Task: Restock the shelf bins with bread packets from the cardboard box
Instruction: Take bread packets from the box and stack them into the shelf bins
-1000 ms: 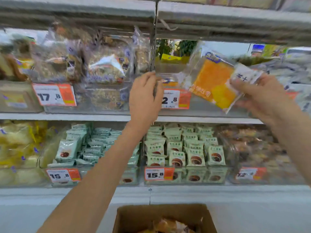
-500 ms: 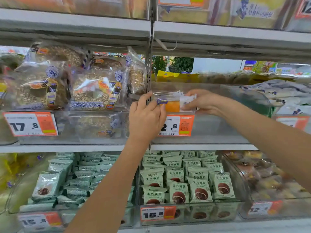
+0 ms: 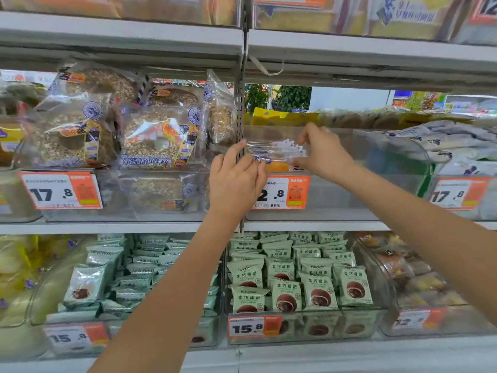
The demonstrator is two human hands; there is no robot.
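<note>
Now both hands hold one bread packet (image 3: 274,154) at the front edge of the clear bin (image 3: 349,184) on the middle shelf. Left hand (image 3: 236,181) pinches its left end. Right hand (image 3: 322,152) pinches its right end, above the orange price tag (image 3: 285,192).

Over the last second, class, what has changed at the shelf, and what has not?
The right hand brought the orange bread packet from up in the air down into the clear bin behind the 2.8 price tag. The left hand stayed at the bin's front and now holds the packet's left end. The other bins look unchanged.
</note>
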